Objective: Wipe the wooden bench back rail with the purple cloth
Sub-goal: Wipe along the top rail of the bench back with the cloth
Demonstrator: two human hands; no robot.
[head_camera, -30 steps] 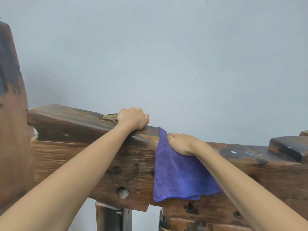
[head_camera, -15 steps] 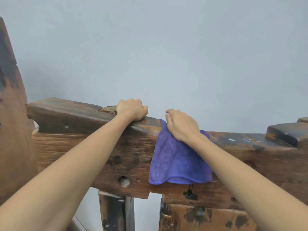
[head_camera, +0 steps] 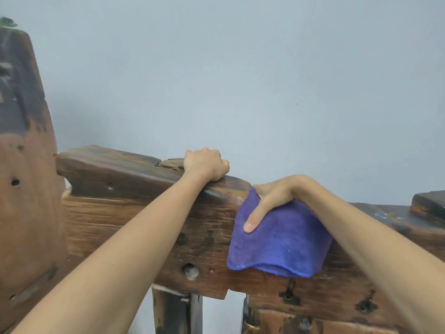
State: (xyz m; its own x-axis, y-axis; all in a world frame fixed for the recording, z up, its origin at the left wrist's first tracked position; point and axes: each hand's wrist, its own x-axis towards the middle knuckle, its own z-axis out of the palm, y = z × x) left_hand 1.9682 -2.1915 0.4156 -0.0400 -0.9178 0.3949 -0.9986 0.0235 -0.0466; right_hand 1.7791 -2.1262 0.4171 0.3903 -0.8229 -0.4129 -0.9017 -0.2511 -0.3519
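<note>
Head view: right hand (head_camera: 277,196) now hooks purple cloth (head_camera: 281,239) over rail (head_camera: 144,213).

Rough wooden rail (head_camera: 144,220); fuzzy cloth (head_camera: 284,239).

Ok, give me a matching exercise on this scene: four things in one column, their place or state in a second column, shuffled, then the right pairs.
Column one:
1. left hand
2. right hand
3. purple cloth
4. wall

Column two:
A. plain pale grey-blue, behind the bench
B. draped over the back rail, hanging down its front face
C. bare, closed over the rail's top edge, apart from the cloth
D. pressing on the cloth, thumb pointing down its front

Pairs: 1-C, 2-D, 3-B, 4-A
</note>
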